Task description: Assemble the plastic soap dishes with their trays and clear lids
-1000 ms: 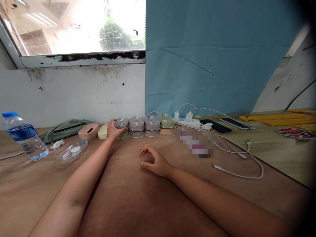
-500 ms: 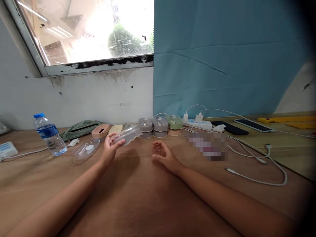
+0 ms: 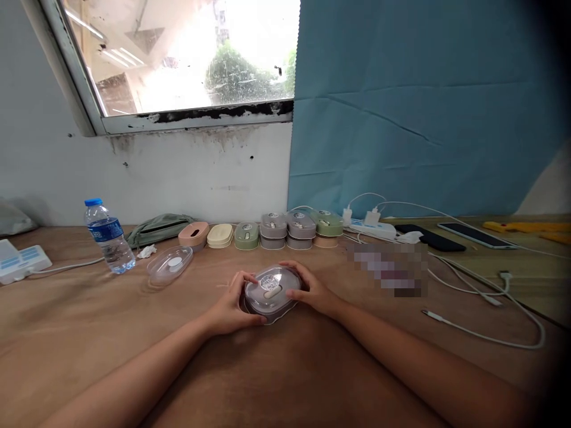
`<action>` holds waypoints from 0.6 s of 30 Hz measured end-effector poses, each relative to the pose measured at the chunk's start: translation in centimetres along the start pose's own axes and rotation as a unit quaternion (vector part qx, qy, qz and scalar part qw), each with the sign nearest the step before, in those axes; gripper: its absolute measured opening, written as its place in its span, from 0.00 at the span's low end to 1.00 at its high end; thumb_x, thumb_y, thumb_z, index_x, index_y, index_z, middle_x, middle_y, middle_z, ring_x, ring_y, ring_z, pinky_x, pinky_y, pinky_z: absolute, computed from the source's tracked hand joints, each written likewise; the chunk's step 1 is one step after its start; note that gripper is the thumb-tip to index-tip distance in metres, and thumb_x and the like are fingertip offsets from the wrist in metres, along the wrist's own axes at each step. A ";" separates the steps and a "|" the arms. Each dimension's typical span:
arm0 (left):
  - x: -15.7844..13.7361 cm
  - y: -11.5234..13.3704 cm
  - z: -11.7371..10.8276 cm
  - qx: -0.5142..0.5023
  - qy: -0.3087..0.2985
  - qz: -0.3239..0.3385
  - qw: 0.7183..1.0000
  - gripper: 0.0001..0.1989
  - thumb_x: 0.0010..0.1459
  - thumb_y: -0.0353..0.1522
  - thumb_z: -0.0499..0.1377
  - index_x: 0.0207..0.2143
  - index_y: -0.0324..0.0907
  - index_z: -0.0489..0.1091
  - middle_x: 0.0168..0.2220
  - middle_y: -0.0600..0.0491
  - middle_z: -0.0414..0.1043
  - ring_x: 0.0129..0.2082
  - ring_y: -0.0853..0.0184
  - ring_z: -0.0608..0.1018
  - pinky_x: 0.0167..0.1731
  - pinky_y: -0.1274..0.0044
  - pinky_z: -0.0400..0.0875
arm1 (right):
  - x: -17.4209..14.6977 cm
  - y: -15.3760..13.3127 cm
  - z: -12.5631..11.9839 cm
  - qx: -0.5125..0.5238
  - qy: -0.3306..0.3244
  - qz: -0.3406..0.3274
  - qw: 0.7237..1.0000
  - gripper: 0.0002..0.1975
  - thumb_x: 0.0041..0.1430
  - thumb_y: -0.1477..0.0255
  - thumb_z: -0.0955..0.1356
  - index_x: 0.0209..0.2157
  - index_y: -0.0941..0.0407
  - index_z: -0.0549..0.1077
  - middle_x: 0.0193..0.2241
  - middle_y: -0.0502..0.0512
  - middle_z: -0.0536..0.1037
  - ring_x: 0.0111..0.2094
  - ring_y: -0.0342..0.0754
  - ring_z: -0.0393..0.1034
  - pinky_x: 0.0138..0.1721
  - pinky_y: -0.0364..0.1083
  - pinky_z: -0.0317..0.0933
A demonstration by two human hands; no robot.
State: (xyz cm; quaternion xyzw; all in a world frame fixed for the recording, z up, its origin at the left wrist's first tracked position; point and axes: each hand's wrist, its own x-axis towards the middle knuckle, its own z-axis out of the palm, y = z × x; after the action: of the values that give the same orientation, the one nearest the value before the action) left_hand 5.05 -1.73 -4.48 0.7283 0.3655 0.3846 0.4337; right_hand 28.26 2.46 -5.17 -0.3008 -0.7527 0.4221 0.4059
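Between my two hands is a grey oval box (image 3: 256, 308) topped by a clear plastic lid (image 3: 285, 278). A round printed label and a pale oblong piece show at the top. My left hand (image 3: 228, 310) curves round its left side, thumb along the near edge and fingers on the far left rim. On the other side, my right hand (image 3: 313, 292) grips the right end, with its thumb on top and fingers behind. The box's underside is hidden. Another clear oval lid (image 3: 156, 274) with a white round sticker lies on the table at the left.
Along the wall stand a pink box (image 3: 193, 234), a cream box (image 3: 220, 236), a green box (image 3: 247, 236) and several stacked boxes (image 3: 273, 226). A water bottle (image 3: 107, 235) and grey-green pouch (image 3: 160, 229) are leftward. White cables (image 3: 486, 343), phones (image 3: 475, 235) and a power strip (image 3: 372, 227) lie rightward.
My left hand held up a clear plastic cover and my right hand was open. Now both hands are lower and closer together, gripping the lidded grey box. The view has shifted slightly left.
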 end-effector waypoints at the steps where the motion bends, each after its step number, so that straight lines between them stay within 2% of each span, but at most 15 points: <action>1: 0.0 0.0 -0.1 0.025 -0.005 0.006 1.000 0.31 0.35 0.33 0.67 0.43 0.45 0.56 0.50 0.48 0.55 0.51 0.60 0.61 0.50 0.68 0.55 | -0.1 -0.1 0.0 -0.021 -0.001 -0.007 1.000 0.30 0.45 0.65 0.70 0.50 0.53 0.59 0.49 0.57 0.62 0.51 0.54 0.56 0.51 0.52 0.53; 4: 0.1 0.2 -0.7 0.088 -0.011 0.046 0.995 0.31 0.37 0.35 0.66 0.44 0.45 0.56 0.49 0.48 0.54 0.51 0.59 0.60 0.51 0.67 0.54 | -0.2 -0.4 0.1 -0.063 -0.004 -0.027 0.998 0.31 0.43 0.64 0.71 0.50 0.53 0.59 0.50 0.57 0.61 0.52 0.54 0.56 0.52 0.52 0.52; 7: 0.4 0.8 -1.2 0.140 -0.004 0.084 0.986 0.29 0.37 0.36 0.66 0.42 0.44 0.60 0.48 0.48 0.54 0.52 0.59 0.59 0.52 0.68 0.53 | -0.3 -0.6 0.1 -0.072 -0.005 -0.021 0.997 0.33 0.42 0.65 0.71 0.50 0.53 0.58 0.50 0.58 0.61 0.52 0.54 0.55 0.52 0.52 0.52; 11: 0.7 1.0 -1.8 0.156 0.020 0.107 0.982 0.26 0.35 0.37 0.66 0.40 0.44 0.64 0.44 0.48 0.60 0.49 0.58 0.63 0.50 0.68 0.57 | -0.3 -0.5 0.2 -0.061 -0.002 -0.005 0.998 0.36 0.40 0.66 0.72 0.52 0.53 0.56 0.51 0.58 0.61 0.53 0.53 0.56 0.52 0.51 0.53; 18: 0.9 0.4 -2.0 0.159 0.146 0.062 0.975 0.14 0.45 0.40 0.60 0.31 0.41 0.66 0.32 0.51 0.67 0.35 0.65 0.71 0.37 0.74 0.65 | -0.2 -0.1 0.6 -0.030 -0.015 -0.001 0.999 0.44 0.39 0.67 0.73 0.56 0.52 0.49 0.53 0.60 0.59 0.54 0.52 0.55 0.54 0.52 0.50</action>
State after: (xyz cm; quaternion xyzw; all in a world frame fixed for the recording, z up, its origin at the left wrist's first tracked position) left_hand 3.77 -0.35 -3.22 0.7453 0.4350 0.4501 0.2298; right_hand 27.84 2.08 -5.33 -0.3061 -0.7713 0.4035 0.3856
